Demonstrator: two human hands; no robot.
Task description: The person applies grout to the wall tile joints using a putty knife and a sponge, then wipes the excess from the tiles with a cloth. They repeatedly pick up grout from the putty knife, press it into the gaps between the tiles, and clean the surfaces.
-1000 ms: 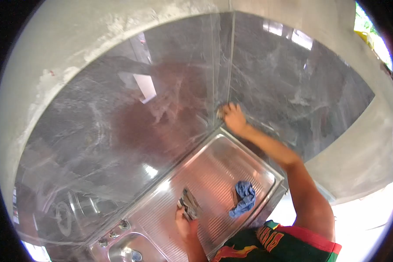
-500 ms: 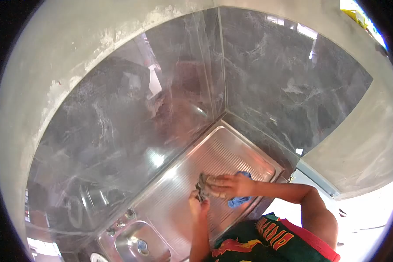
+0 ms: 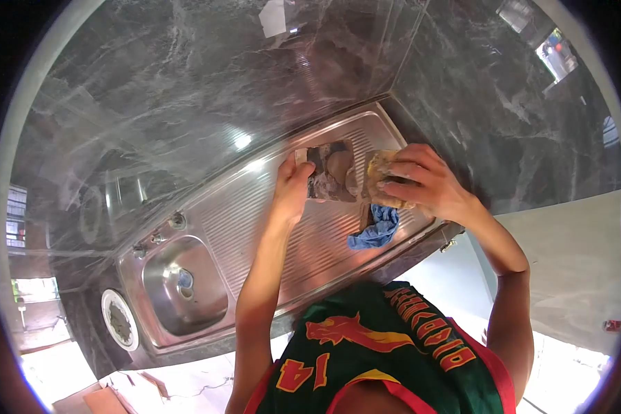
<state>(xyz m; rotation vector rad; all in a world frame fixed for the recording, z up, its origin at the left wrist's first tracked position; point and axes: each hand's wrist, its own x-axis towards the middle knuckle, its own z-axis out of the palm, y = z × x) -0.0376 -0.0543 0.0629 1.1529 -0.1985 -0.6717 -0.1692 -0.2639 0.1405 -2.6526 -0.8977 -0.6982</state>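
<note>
My left hand point(image 3: 293, 185) is closed on the left edge of a flat rectangular piece of dark marbled tile point(image 3: 328, 183), thumb on its upper face. Pale brown smears cover part of that face. My right hand point(image 3: 428, 178) is wrapped over a dirty yellowish sponge point(image 3: 381, 181), just right of the tile; a narrow gap seems to separate them. Both are held above the ribbed steel drainboard point(image 3: 248, 207). Below the sponge, a crumpled blue cloth point(image 3: 376, 231) lies on the drainboard.
The sink bowl point(image 3: 186, 303) with its drain is at the left, taps point(image 3: 157, 238) behind it. A round white-rimmed container point(image 3: 119, 319) stands beyond the sink's left end. Dark marbled wall tiles point(image 3: 172, 90) enclose the back and right sides.
My hands were together over a greyish item; now they are apart, with tile in the left and sponge in the right. The view has tilted down, showing more of the sink.
</note>
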